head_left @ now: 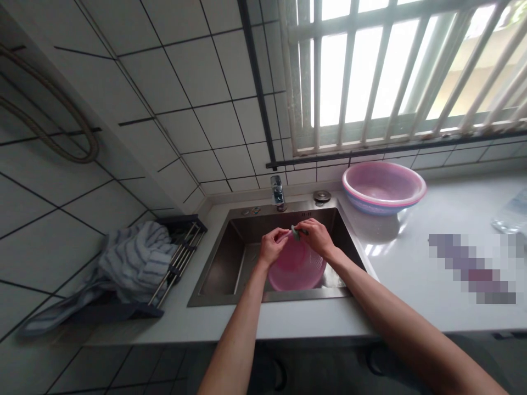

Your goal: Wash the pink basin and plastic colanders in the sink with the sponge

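Both of my hands meet above a pink plastic basin (296, 269) with small holes in its side, which sits inside the steel sink (218, 255). My left hand (272, 247) is closed, its fingertips pinching a thin pale-pink piece (283, 236); I cannot tell whether that is separate from the basin. From the other side, my right hand (316, 237) is closed around a small green thing (295, 233), pale at the tip and darker near the fingers. Its kind is too small to make out. The two held pieces touch or nearly touch.
Behind the sink stands a chrome faucet (278, 193), with a metal drain strainer (321, 196) beside it. Stacked pink and blue basins (382, 189) rest on the counter (405, 263) to the right. A striped cloth (134, 258) lies on a rack (181, 260) at left. A blurred patch (473, 269) covers something far right.
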Demonstrator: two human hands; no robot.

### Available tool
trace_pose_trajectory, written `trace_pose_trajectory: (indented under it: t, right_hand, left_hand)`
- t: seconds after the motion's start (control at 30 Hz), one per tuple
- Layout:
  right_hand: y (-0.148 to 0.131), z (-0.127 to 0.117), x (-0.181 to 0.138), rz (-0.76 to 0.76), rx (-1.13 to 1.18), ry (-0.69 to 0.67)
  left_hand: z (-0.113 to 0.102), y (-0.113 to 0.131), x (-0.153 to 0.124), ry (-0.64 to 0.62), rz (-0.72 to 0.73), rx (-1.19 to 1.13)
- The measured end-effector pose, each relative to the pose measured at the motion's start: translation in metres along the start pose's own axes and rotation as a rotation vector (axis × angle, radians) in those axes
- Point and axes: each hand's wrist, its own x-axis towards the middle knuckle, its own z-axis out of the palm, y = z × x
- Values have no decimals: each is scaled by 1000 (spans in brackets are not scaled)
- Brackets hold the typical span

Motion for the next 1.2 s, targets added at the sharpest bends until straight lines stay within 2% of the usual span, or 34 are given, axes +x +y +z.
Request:
trace_pose_trajectory:
  t: [0.1, 0.3, 0.5, 0.73, 0.83, 0.97, 1.13, 1.2]
  right_hand:
    - [-4, 3, 1, -55, 28, -29]
    - [11, -8, 1, 83, -9, 21]
    - [-7, 0, 0, 10, -20, -12]
    - [17, -14, 2, 180, -40, 53]
    - [8, -11, 2, 114, -17, 64]
    - [-5, -3, 4, -33, 3, -11]
    - [11, -13, 2, 130, -34, 53]
    - [11, -15, 0, 111, -26, 47]
  left_hand:
    - [0, -1, 0, -15, -11, -41]
    - [-3, 3, 1, 43, -19, -24]
    - [1, 2, 0, -9, -17, -41]
    - [-2, 1, 2, 97, -22, -41]
    - [1, 3, 1, 96, -11, -41]
    - [3, 4, 0, 22, 6, -41]
    - [2, 4, 1, 76, -7, -32]
    - [4, 3, 1, 66, -5, -27]
